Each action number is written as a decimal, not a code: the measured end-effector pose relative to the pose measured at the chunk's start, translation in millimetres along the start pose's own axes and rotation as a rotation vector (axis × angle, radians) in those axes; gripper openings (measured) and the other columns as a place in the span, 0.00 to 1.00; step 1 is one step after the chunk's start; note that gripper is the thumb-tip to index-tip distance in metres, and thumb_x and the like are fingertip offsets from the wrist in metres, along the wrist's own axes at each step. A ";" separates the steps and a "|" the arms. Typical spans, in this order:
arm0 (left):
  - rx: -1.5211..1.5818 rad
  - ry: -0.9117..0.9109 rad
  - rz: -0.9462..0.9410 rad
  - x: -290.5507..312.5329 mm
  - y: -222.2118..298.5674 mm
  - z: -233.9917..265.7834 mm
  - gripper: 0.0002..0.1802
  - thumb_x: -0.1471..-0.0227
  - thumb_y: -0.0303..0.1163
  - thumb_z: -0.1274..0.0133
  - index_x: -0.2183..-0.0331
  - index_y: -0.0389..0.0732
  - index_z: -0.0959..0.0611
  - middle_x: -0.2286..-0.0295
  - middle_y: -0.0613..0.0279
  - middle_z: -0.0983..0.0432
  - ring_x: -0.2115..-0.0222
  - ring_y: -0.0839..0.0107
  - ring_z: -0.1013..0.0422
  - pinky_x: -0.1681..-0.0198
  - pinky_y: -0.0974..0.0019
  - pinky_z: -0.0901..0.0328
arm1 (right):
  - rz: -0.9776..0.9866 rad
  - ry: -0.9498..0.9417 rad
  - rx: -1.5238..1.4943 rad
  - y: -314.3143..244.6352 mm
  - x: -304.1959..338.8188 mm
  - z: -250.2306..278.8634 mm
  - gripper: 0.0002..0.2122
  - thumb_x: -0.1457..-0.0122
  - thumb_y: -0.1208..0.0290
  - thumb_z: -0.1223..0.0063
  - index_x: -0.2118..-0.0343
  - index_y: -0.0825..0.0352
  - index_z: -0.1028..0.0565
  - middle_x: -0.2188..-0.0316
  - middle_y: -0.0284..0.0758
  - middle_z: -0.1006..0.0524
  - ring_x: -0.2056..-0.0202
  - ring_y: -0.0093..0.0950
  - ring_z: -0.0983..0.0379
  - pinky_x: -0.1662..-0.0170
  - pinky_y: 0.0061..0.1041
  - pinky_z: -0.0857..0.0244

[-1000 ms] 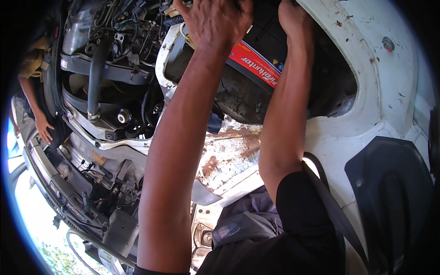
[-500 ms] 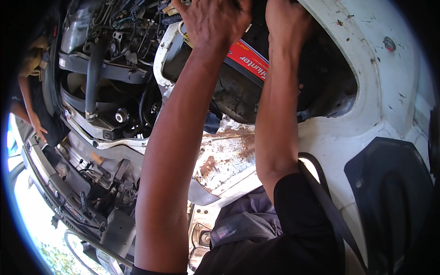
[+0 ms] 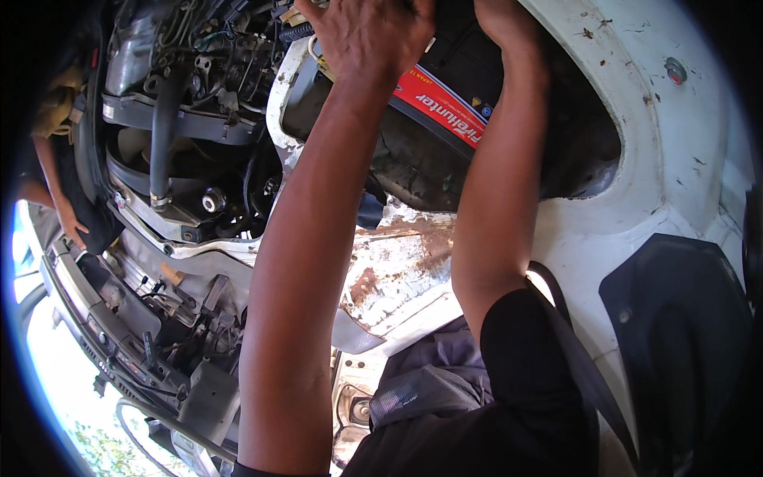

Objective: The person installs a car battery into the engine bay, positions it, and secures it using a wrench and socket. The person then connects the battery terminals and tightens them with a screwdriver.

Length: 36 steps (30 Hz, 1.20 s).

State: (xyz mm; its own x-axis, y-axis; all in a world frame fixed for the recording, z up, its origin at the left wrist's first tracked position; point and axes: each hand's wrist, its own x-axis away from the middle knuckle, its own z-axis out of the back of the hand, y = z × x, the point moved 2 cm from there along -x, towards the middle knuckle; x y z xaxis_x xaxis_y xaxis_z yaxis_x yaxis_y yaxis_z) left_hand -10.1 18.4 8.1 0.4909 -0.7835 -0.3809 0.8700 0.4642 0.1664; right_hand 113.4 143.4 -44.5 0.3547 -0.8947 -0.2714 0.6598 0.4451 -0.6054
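At the top edge of the picture my left hand (image 3: pixel 372 38) is over the near left part of a car battery (image 3: pixel 465 60) with a black case and a red label. Its back faces up and one finger sticks out to the left. The fingertips are cut off, so I cannot see whether it grips anything. My right hand (image 3: pixel 506 22) reaches over the battery's right side. Only its wrist side shows, and the fingers are beyond the frame. The battery sits inside a dark opening in the white car body.
A dark hose (image 3: pixel 167 131) and other engine parts lie to the left. A rusty white panel (image 3: pixel 397 258) is below the battery. At right are white bodywork (image 3: pixel 683 159) and a dark flap (image 3: pixel 675 318). Another person's hand (image 3: pixel 73 230) shows at far left.
My right hand and forearm have shifted right and farther up, uncovering more of the battery's top and red label. My left hand has hardly moved.
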 end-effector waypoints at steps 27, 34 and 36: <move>0.116 -0.099 -0.025 1.1 -8.7 4.9 0.24 0.50 0.42 0.48 0.53 0.40 0.22 0.54 0.50 0.25 0.45 0.49 0.32 0.35 0.30 0.51 | 0.008 0.123 -0.339 -42.2 20.5 8.0 0.24 0.29 0.52 0.43 0.39 0.64 0.20 0.35 0.45 0.23 0.33 0.49 0.31 0.29 0.42 0.41; 0.075 -0.080 -0.038 3.4 -5.2 3.1 0.23 0.49 0.42 0.47 0.53 0.40 0.23 0.55 0.50 0.25 0.46 0.49 0.32 0.35 0.30 0.51 | -0.025 0.187 -0.224 -31.5 17.2 1.3 0.23 0.27 0.53 0.46 0.38 0.65 0.22 0.37 0.46 0.23 0.35 0.48 0.31 0.30 0.41 0.41; 0.098 -0.005 -0.040 6.3 -11.0 -1.3 0.24 0.48 0.39 0.47 0.51 0.39 0.22 0.54 0.50 0.25 0.46 0.48 0.31 0.34 0.32 0.50 | -0.032 0.171 -0.214 -28.6 12.7 1.5 0.23 0.27 0.53 0.47 0.39 0.67 0.23 0.39 0.47 0.23 0.37 0.48 0.30 0.32 0.42 0.40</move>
State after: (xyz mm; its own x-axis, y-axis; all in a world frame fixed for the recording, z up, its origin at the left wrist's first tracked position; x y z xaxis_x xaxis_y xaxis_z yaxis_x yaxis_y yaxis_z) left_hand -16.6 8.9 2.7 0.4556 -0.8028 -0.3847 0.8892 0.3897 0.2398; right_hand 100.0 119.3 -29.5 0.2070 -0.9094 -0.3607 0.5079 0.4151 -0.7548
